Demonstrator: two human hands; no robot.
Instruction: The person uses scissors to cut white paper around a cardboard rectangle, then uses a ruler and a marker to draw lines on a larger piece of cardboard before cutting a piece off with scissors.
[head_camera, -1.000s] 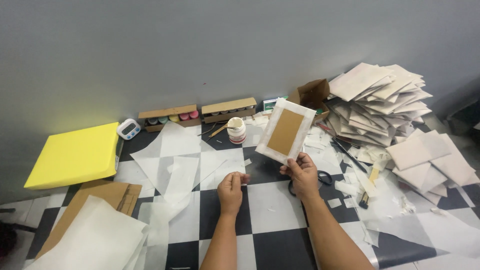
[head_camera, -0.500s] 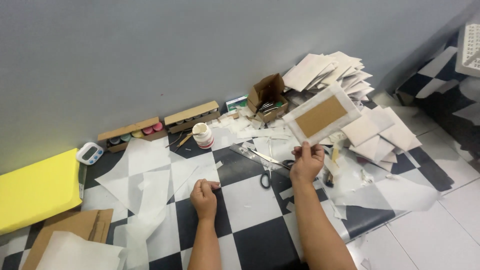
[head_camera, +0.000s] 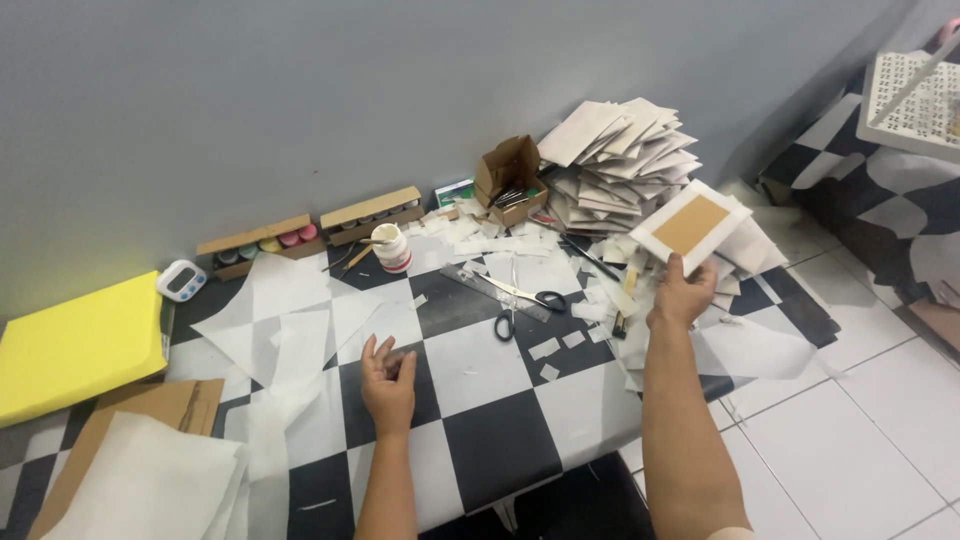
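Above the paper scraps (head_camera: 610, 290), right hand's (head_camera: 683, 296) grip around a white-bordered brown card (head_camera: 691, 226); left hand (head_camera: 388, 380) released.

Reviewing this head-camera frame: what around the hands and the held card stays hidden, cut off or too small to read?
- Right hand: fingertips hidden behind the white card with brown centre; the card's back face is unseen.
- Open cardboard box: contents too small to identify.
- Pile of white sheets: count unclear, overlapping.
- White patterned item: cut off by the right edge.
- Left hand: rests on the checkered mat, holding nothing.
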